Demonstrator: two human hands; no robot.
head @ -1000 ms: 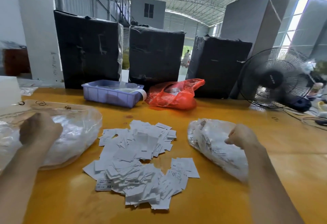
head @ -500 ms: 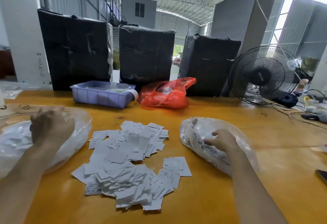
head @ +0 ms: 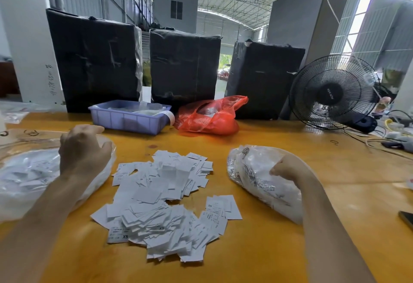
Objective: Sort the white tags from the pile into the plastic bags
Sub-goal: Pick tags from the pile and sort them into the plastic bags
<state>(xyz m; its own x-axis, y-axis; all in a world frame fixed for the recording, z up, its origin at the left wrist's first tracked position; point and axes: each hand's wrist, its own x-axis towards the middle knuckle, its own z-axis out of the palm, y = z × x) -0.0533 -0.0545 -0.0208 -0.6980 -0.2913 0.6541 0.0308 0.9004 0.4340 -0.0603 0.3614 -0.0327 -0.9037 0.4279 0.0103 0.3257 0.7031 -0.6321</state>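
Orange-yellow tabletop (head: pixel 257 256) stretches before me inside a big metal-roofed shed. Along its far edge stand 3 tall black-wrapped boxes (head: pixel 183 68), side by side, closing off most of the view behind. Just in front of them sit a shallow lilac plastic tray (head: pixel 127 122) and a crumpled red plastic bag (head: pixel 210 117), the 2 almost touching. Further right stands a black fan (head: pixel 335 91) with loose cables beside it, and a dark phone (head: pixel 407 219) pokes in at the right edge.

Between my forearms, nothing covers the pile of white tags (head: pixel 163 202): small rectangular slips, heaped loosely and overlapping at every angle, some showing fine print and "XS". A few lie apart at the pile's right edge.

On my left lies a clear plastic bag (head: pixel 26 175) already holding white slips. My left hand (head: pixel 83 151) rests over its right end, fingers curled down into the film; I cannot tell whether they pinch a tag. On my right lies another clear bag (head: pixel 257 177), printed with black lettering and stuffed white. My right hand (head: pixel 288 167) sits at its right side, fingers folded into a loose fist against the plastic; what they grip is hidden.
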